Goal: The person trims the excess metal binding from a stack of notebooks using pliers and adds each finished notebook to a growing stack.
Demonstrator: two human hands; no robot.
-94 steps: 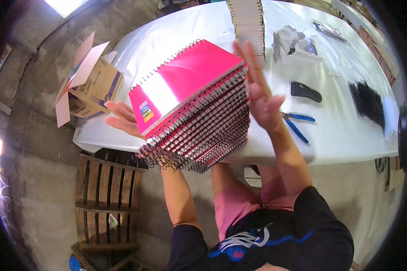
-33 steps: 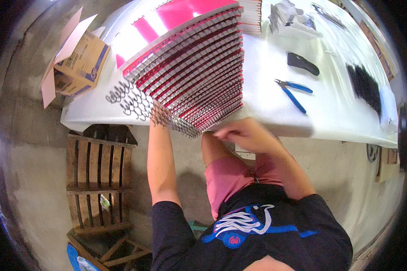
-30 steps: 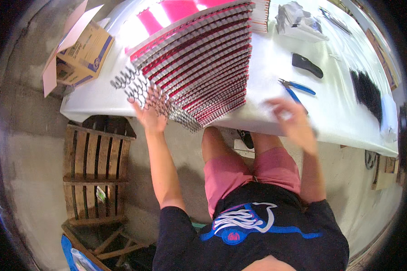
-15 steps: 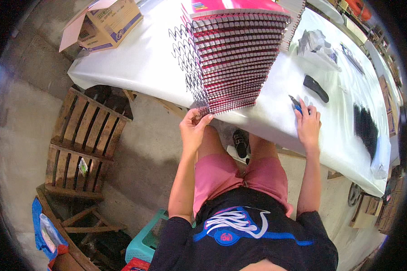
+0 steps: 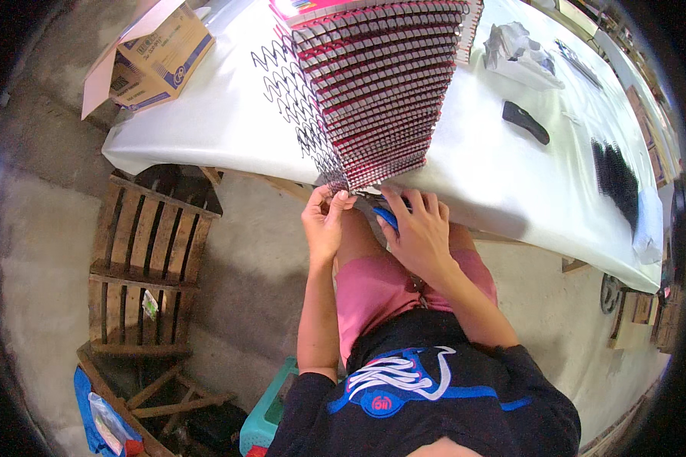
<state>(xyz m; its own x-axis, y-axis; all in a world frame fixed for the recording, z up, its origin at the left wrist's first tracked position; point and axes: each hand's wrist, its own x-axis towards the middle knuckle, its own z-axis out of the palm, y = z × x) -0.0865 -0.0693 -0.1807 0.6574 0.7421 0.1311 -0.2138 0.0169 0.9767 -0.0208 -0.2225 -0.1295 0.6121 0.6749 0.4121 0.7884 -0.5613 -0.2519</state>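
A tall stack of spiral-bound notebooks (image 5: 381,84) with red edges lies on the white-covered table (image 5: 229,137), its bound side facing me. Loose ends of the black wire coils (image 5: 278,87) stick out past its left side. At the stack's nearest left corner, my left hand (image 5: 325,217) pinches the end of a coil between thumb and fingers. My right hand (image 5: 419,228) is closed round blue-handled pliers (image 5: 386,217), with their jaws close to that same corner. The exact contact between jaws and wire is too small to make out.
An open cardboard box (image 5: 164,61) stands at the far left of the table. To the right lie a black curved object (image 5: 526,122), crumpled clear plastic (image 5: 514,53) and a bundle of black coils (image 5: 616,179). A slatted wooden rack (image 5: 145,266) and green stool (image 5: 270,411) are on the left.
My right hand has picked up the pliers from the table and brought them left to the stack's near corner. The left hand keeps its pinch there. The view has shifted slightly.
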